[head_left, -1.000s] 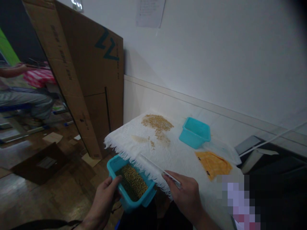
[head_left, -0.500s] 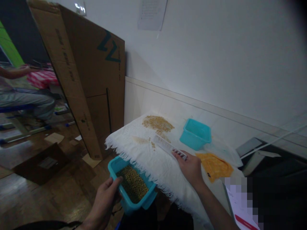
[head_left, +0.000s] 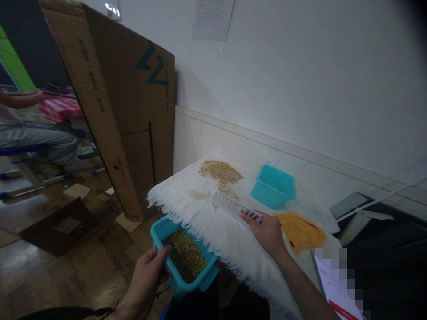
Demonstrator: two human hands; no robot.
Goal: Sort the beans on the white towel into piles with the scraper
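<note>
My left hand [head_left: 151, 269] grips the near left rim of a teal plastic bin [head_left: 208, 278], held just below the cloth's fringed edge. Soybeans [head_left: 187, 255] lie inside it, with darker green matter along one side. In my right hand [head_left: 267, 233] is one end of a narrow white ice cube tray [head_left: 231, 205], low over the white cloth [head_left: 176, 191]. Its compartments face up; whether it touches the cloth I cannot tell. A few loose beans [head_left: 214, 206] lie by its far end. Behind it spreads a larger pile of soybeans [head_left: 222, 171] and paler grains.
A second teal bin [head_left: 275, 189] stands at the back, beside a yellow cloth [head_left: 302, 231] and clear plastic. A tall cardboard box [head_left: 133, 111] rises at the left. Papers [head_left: 336, 289] lie at the right edge. Another person [head_left: 43, 138] sits far left.
The ice cube tray has tipped so its compartments now show more plainly. Fewer loose beans show at its far end. My left hand and its bin have stayed put.
</note>
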